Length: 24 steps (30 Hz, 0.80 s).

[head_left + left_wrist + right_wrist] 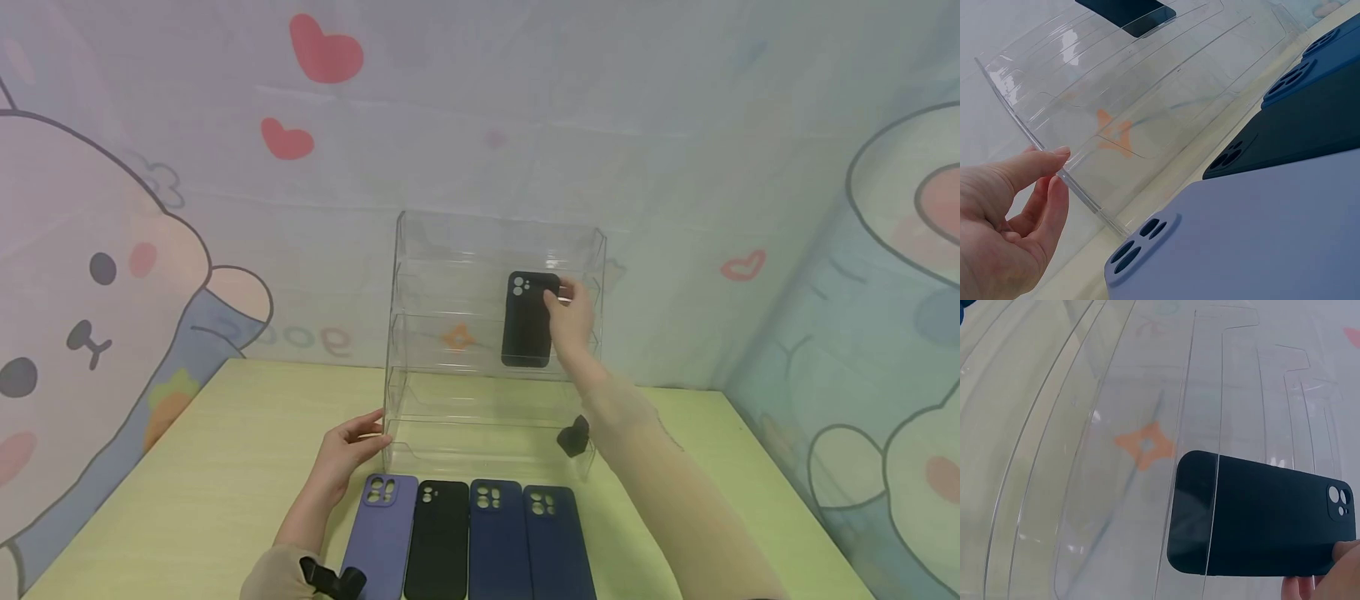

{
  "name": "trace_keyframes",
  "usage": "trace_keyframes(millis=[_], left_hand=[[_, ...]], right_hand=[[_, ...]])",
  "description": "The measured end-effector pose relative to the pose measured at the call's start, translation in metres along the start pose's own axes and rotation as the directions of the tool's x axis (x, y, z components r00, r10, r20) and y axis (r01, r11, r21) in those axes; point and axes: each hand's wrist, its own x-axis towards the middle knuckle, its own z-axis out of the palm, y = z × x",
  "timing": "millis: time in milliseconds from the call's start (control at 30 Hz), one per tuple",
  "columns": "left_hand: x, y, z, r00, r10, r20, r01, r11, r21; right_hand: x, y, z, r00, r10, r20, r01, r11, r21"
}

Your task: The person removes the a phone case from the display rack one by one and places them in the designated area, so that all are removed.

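Observation:
A clear tiered display rack (pixel 450 392) stands upright on the table. My right hand (pixel 572 321) pinches a black phone case (pixel 525 325) by its right edge, thumb on its back. The lower end of that case (pixel 1194 515) sits behind a clear tier front in the right wrist view, camera holes at the upper end. My left hand (pixel 347 450) grips the rack's lower left side edge, with thumb and fingers (pixel 1054 200) on either side of it. In front lie a purple phone case (pixel 382 533), another black case (pixel 437 542) and two dark blue cases (pixel 497 542) (pixel 558 542).
A small black object (pixel 574 437) shows at the rack's lower right, beside the right forearm. The yellowish table (pixel 210 475) extends to both sides. Behind it hangs a cloth (pixel 675 167) printed with cartoon animals and hearts. A black strap clip (pixel 333 577) sits on the left wrist.

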Motion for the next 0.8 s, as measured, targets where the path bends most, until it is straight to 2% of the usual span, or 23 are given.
trace_keyframes(millis=[200, 400, 567, 800], left_hand=[[0.000, -0.001, -0.001, 1.000, -0.004, 0.004, 0.004, 1.000, -0.002], [0.000, -0.002, -0.001, 1.000, -0.006, 0.009, 0.006, 1.000, 0.003], [0.001, -0.002, -0.001, 1.000, -0.001, 0.008, 0.001, 1.000, 0.000], [0.000, -0.001, -0.002, 1.000, 0.001, 0.012, -0.001, 1.000, -0.001]], right_hand=[[0.003, 0.003, -0.007, 0.999, 0.006, 0.051, -0.009, 0.999, 0.049], [0.009, 0.003, -0.013, 0.991, 0.063, 0.119, -0.085, 0.978, 0.193], [0.010, 0.001, -0.017, 0.983, 0.077, 0.170, -0.117, 0.964, 0.240], [0.010, 0.001, -0.023, 0.987, 0.049, 0.153, -0.086, 0.965, 0.246]])
